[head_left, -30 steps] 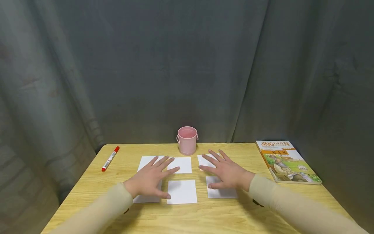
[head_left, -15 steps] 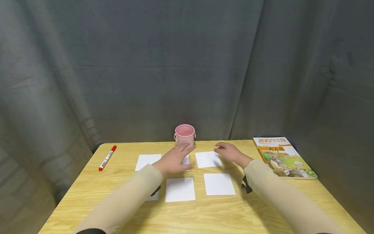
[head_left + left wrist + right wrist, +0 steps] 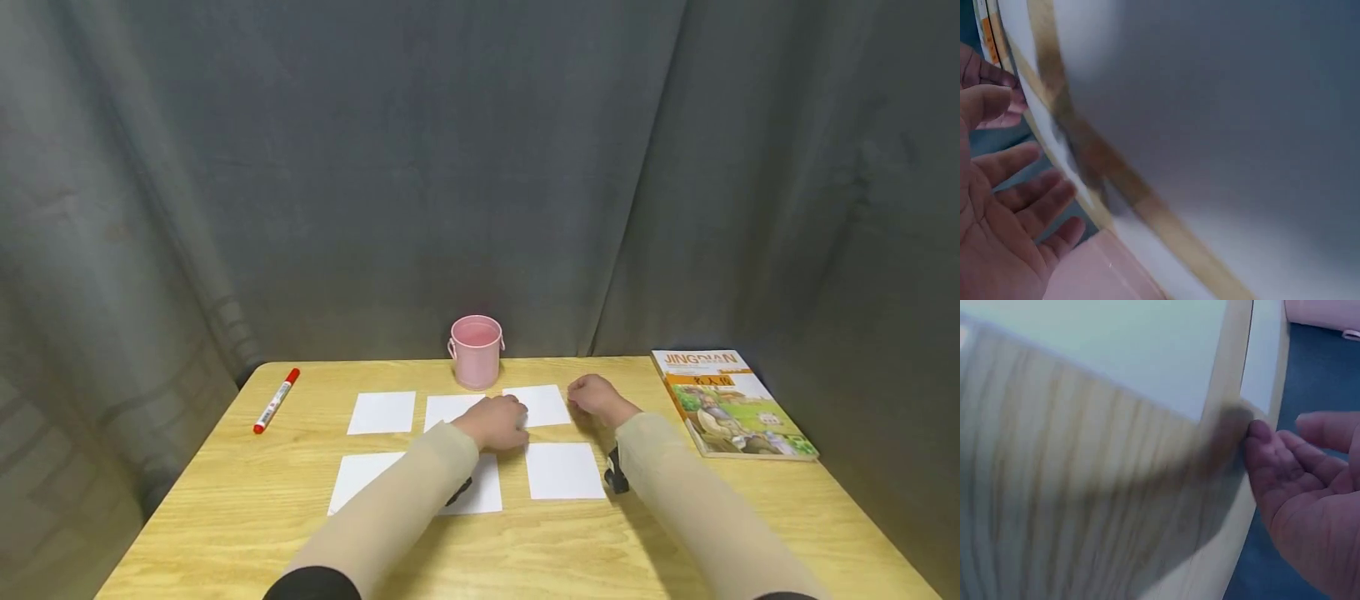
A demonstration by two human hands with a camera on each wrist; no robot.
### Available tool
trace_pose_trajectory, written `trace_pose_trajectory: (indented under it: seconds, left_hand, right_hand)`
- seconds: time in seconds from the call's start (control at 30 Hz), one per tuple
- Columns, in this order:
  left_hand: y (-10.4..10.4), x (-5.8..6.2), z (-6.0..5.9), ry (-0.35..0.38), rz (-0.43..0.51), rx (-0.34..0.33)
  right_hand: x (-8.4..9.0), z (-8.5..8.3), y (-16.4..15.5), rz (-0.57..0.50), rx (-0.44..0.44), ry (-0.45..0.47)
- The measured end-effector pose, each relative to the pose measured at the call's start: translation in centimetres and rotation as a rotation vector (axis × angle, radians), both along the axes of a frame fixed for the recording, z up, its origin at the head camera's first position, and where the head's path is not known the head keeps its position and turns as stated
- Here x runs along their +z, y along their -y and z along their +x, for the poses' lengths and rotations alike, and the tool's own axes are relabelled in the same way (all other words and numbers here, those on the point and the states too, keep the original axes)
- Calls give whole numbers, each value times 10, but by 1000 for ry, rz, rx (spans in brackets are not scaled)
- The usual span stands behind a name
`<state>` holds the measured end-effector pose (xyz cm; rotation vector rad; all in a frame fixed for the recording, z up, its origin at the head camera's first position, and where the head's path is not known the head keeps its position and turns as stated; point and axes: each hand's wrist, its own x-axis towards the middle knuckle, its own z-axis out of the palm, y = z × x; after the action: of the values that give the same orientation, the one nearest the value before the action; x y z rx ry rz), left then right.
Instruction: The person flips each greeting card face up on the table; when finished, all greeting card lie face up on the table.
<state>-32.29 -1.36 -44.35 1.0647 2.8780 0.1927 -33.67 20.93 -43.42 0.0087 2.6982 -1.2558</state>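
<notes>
Head camera: left hand (image 3: 495,422) and right hand (image 3: 597,397) flanked a white paper square (image 3: 547,407), each grip loosely parted, holding nothing

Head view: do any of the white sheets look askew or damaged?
Slightly askew: the back right sheet, beside the right hand, is turned a little relative to the front right sheet. No damage shows; the left sleeve partly hides other sheets.

A dark grey cloth curtain (image 3: 420,183) hangs behind and along both sides of a pale yellow wood-grained table (image 3: 225,517) with a rounded far left corner. A long slanting fold line (image 3: 642,175) crosses the cloth right of centre. The left side looks paler; soft shadows lie on the tabletop.
</notes>
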Motion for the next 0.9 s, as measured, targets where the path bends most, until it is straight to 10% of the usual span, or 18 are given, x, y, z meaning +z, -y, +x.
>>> trace_pose_trajectory:
  seconds: [0.47,0.9]
  left_hand:
    - [-10,1,7,3,-22,45]
    - [-1,1,-1,-14,155,150]
  right_hand:
    - [-5,-8,2,-227,-180,136]
    - [9,-3,-16,-267,-18,207]
